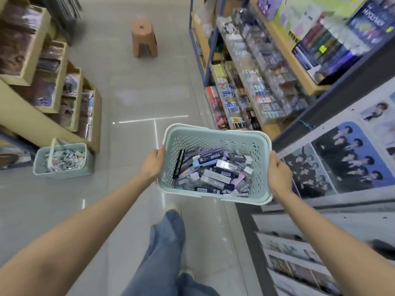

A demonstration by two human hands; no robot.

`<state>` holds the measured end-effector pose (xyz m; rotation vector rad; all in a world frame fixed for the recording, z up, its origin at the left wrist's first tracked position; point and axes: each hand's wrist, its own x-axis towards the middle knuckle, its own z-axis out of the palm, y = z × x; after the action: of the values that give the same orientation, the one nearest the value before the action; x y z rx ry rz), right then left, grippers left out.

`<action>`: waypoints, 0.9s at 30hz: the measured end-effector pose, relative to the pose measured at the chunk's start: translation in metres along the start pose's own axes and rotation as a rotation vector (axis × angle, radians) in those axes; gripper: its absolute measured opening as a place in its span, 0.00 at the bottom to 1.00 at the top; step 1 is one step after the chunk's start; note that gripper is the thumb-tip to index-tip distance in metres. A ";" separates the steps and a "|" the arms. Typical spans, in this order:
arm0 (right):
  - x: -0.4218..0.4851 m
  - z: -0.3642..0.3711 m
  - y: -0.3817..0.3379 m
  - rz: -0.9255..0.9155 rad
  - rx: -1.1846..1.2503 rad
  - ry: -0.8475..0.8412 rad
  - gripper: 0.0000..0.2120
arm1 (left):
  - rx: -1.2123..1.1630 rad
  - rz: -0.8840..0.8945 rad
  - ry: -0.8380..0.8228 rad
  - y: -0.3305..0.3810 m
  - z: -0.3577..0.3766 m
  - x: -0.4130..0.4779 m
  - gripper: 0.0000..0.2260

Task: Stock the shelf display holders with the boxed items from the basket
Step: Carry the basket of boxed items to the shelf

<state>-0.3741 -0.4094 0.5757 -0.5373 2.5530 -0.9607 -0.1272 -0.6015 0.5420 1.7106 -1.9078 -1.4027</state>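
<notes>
At 9 o'clock a second basket (40,167) stands on the floor just beside a cardboard stand. It is near my walking line, so a clipped foot there could jolt the load I carry. At 12 o'clock a brown stool (144,37) stands in the aisle, well apart from me, and I judge it a trip risk if I watch only the shelves.

My left grip (152,162) is curled over the left rim of the basket (213,133), which hangs in the air at the centre. The boxed items (215,176) all lie loose inside, heaped toward 4 o'clock; none is in a holder yet. If either side dips, I expect them to slide and the weight to swing. My right grip (277,169) is curled over the right rim, near the poster-covered shelf edge (346,159) at 3 o'clock. A bump against it could loosen that hold.

With both grips taken, freeing 1 to pick a box leaves the basket on 1 rim, so it likely tips. The shelf display holders (256,86) at 1 o'clock are blurred and look crowded. I cannot tell which slot is free.
</notes>
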 end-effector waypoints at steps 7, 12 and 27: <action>0.116 0.049 -0.076 0.015 -0.052 -0.016 0.30 | 0.030 -0.017 -0.062 0.055 -0.028 0.131 0.24; 0.191 0.079 -0.133 0.013 -0.043 -0.025 0.28 | 0.016 0.005 -0.056 0.103 -0.048 0.215 0.21; 0.450 0.169 -0.292 -0.042 -0.016 -0.171 0.25 | -0.119 -0.175 0.084 0.224 -0.079 0.479 0.21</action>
<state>-0.6211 -0.9147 0.5677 -0.6506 2.4080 -0.8688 -0.3610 -1.0823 0.5526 1.8842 -1.6308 -1.4471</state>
